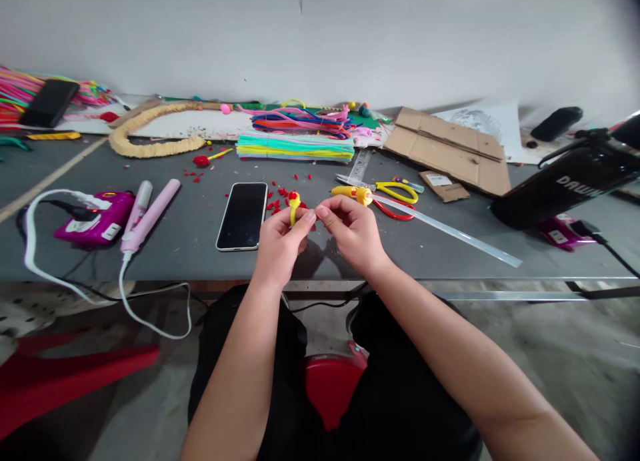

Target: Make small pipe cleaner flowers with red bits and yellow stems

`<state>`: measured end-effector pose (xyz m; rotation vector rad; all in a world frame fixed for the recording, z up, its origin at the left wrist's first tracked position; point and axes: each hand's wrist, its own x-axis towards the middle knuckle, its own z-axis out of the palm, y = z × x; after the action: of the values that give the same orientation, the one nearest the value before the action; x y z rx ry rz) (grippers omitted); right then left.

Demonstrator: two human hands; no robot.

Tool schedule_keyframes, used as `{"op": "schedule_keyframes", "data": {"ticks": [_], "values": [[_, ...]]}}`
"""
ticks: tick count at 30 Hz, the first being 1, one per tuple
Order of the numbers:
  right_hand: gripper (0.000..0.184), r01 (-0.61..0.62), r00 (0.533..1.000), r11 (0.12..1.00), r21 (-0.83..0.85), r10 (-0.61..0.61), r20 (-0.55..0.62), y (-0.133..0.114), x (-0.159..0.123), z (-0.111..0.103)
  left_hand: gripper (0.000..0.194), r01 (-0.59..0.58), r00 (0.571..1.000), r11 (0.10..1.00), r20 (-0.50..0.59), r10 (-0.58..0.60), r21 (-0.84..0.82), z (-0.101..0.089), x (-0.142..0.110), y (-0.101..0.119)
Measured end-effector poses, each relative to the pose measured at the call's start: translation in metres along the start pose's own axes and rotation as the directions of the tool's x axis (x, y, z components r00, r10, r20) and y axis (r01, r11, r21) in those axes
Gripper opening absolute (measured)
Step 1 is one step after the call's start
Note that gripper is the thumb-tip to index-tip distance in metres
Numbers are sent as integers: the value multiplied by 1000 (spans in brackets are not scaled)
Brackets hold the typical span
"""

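My left hand (286, 241) is closed, with a bent yellow pipe cleaner piece (293, 211) with a red-dotted top standing up from its fingers. Right beside it, my right hand (350, 229) makes a pinch, its thumb and forefinger almost meeting the left fingertips. Whatever lies between those fingertips is too small to make out. Small red fuzzy bits (274, 205) are scattered on the table just behind the left hand. A black-screened phone (242, 216) lies left of it. Behind the right hand is a yellow glue gun (353, 193) with a long translucent glue stick (450, 230).
Bundled pipe cleaners (295, 147) lie at the back, near a red-topped yellow stem (203, 161). Yellow-handled (400, 190) and red-handled tools, cardboard (445, 147) and a black bottle (560, 177) are on the right. A pink straightener (153, 214) and purple power strip (100, 217) occupy the left.
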<state>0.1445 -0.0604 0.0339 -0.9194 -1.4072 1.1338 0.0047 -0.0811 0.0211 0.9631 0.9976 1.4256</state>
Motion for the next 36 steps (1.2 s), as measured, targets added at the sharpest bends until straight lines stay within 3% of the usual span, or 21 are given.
{"op": "schedule_keyframes", "data": {"ticks": [7, 13, 19, 25, 29, 36], "values": [[33, -28, 998, 998, 49, 31, -51, 1, -2, 4, 25, 46, 997, 994, 59, -40, -100, -2, 1, 2], [37, -89, 995, 988, 123, 95, -41, 0, 1, 0, 46, 34, 999, 995, 22, -32, -92, -1, 2, 5], [35, -83, 996, 987, 138, 87, -27, -1, 1, -1, 27, 18, 1000, 998, 13, -18, -64, -1, 1, 3], [36, -91, 995, 980, 175, 98, -29, 5, 3, -3, 44, 68, 993, 988, 101, -55, -136, -3, 3, 5], [35, -112, 993, 971, 213, 120, -23, 7, 4, -3, 61, 156, 974, 964, 195, -114, -216, -3, 5, 8], [34, -137, 990, 953, 269, 134, 33, 1, 2, -4, 81, 194, 932, 958, 345, -113, -210, -9, 2, 11]]}}
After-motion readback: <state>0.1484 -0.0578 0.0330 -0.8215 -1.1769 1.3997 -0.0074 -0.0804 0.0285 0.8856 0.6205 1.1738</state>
